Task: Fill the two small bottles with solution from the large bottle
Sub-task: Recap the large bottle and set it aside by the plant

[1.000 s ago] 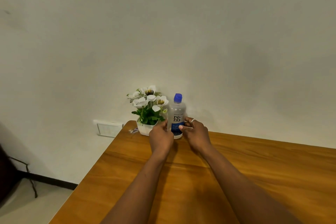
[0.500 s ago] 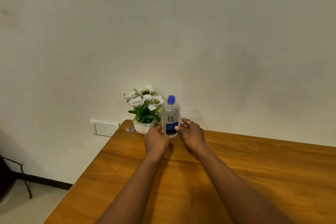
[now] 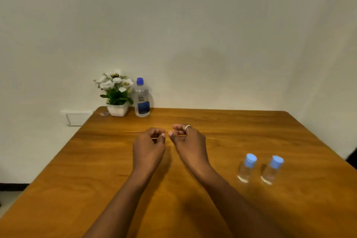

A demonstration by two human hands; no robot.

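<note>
Both grips empty, left [image 3: 148, 146], right [image 3: 188, 142], large bottle [image 3: 142, 98] well beyond

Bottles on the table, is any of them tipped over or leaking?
No. The large bottle stands upright by the flower pot, cap on. The two small bottles stand upright side by side, capped. No puddle shows on the table.
</note>
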